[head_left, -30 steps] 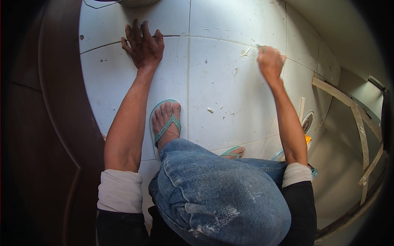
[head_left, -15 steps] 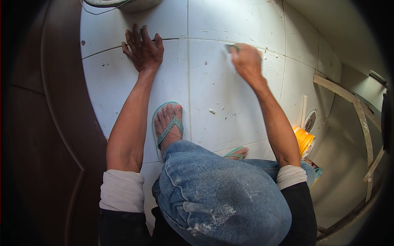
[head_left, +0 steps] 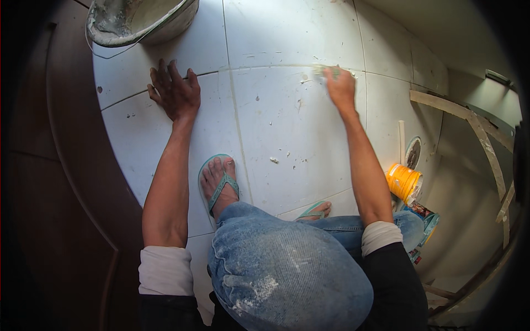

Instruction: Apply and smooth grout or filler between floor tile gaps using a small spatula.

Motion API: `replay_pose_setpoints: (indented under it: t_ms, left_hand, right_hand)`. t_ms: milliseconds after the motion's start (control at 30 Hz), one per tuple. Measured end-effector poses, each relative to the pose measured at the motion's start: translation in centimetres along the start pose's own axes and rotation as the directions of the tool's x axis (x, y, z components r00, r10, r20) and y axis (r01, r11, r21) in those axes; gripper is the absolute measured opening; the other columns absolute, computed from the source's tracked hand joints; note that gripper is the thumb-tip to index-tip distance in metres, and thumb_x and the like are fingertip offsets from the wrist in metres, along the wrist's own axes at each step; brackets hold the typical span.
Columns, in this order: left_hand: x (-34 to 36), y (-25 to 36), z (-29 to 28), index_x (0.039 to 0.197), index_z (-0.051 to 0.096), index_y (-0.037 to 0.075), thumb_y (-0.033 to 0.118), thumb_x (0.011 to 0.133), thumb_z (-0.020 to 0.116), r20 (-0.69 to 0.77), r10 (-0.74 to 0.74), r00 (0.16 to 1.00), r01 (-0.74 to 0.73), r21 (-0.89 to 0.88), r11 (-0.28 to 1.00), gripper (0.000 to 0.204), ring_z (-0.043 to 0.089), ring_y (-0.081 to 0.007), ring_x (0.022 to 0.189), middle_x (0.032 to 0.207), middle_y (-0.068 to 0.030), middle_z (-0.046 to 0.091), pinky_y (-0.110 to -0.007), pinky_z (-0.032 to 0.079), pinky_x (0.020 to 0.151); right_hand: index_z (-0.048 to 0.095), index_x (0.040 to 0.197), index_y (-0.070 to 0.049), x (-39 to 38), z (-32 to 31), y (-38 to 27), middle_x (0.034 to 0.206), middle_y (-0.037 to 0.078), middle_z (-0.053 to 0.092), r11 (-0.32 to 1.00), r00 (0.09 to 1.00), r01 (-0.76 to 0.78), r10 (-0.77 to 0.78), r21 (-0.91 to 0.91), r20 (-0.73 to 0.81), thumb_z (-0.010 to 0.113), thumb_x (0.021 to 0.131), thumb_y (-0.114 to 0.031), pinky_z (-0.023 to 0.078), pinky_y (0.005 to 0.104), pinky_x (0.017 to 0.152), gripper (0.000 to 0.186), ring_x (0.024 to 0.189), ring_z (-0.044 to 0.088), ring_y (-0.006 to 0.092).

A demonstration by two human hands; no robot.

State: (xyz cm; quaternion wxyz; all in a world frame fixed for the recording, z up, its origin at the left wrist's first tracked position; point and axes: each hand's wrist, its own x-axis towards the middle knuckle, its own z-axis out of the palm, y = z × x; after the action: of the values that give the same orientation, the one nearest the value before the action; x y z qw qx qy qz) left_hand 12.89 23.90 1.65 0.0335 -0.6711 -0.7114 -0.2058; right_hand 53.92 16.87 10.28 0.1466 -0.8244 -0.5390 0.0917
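My left hand (head_left: 175, 92) leans on the white floor tiles (head_left: 165, 124) with its fingers spread, across a dark tile joint. Farther right, my right hand (head_left: 340, 88) is closed around a small greenish flat scraper (head_left: 320, 70), blurred by motion. The scraper's tip is at the pale grout line between the tiles. White crumbs (head_left: 305, 81) lie beside it, and more bits of debris (head_left: 274, 160) are scattered on the tile nearer to my feet.
A mortar-smeared bucket (head_left: 165, 28) with a wire handle stands at the far left. Along the right are a yellow tub (head_left: 404, 182), a round drain cover (head_left: 413, 153), a pale stick (head_left: 402, 140) and a wooden frame (head_left: 483, 135). Dark brown panelling (head_left: 77, 165) runs along the left.
My right hand has moved rightward along the grout line with the scraper. My left hand stays planted. The view has shifted, showing more of the bucket.
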Motion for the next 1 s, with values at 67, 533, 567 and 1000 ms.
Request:
replay_pose_setpoints:
  t_ms: [67,533,567,1000]
  left_hand:
    - [0.2,0.2,0.1,0.147,0.054,0.016,0.042,0.102,0.066,-0.005,0.011,1.000,-0.011,0.000,1.000,0.053,0.036,-0.0397,0.158,0.164,-0.0107,0.047,-0.068,0.027,0.122]
    - [0.3,0.2,-0.3,0.146,0.052,0.017,0.039,0.102,0.069,-0.029,0.032,0.999,-0.031,0.040,0.999,0.053,0.040,-0.0398,0.155,0.162,-0.0077,0.047,-0.066,0.031,0.120]
    - [0.5,0.5,-0.1,0.146,0.052,0.017,0.039,0.102,0.069,-0.029,0.038,0.999,-0.037,0.036,0.999,0.053,0.040,-0.0398,0.155,0.162,-0.0077,0.047,-0.066,0.031,0.120]
    - [0.4,0.2,0.0,0.149,0.052,0.015,0.042,0.104,0.063,0.006,0.038,0.999,-0.038,0.019,0.999,0.054,0.037,-0.0406,0.157,0.164,-0.0106,0.046,-0.066,0.027,0.121]
  right_hand:
    - [0.082,0.115,-0.005,0.9,-2.0,5.7,0.110,0.025,0.079,0.989,0.980,-0.144,0.137,-0.039,-0.142,0.068,0.100,-0.037,0.059,0.0518,0.094,0.037,0.103,0.075,0.0476]
    - [0.082,0.108,-0.015,0.6,-5.4,9.7,0.102,0.009,0.076,0.810,0.997,0.032,-0.070,-0.585,-0.042,0.071,0.096,-0.024,0.045,0.0521,0.089,0.019,0.101,0.070,0.0292]
    - [0.082,0.106,-0.014,2.1,-5.8,11.1,0.105,0.012,0.077,0.817,0.989,-0.132,0.071,-0.562,-0.129,0.069,0.099,-0.027,0.046,0.0535,0.090,0.020,0.104,0.070,0.0318]
    - [0.082,0.113,-0.015,3.2,-5.7,14.2,0.117,0.007,0.080,0.902,0.992,0.060,-0.100,-0.427,-0.072,0.063,0.104,-0.028,0.047,0.0537,0.094,0.024,0.106,0.070,0.0316]
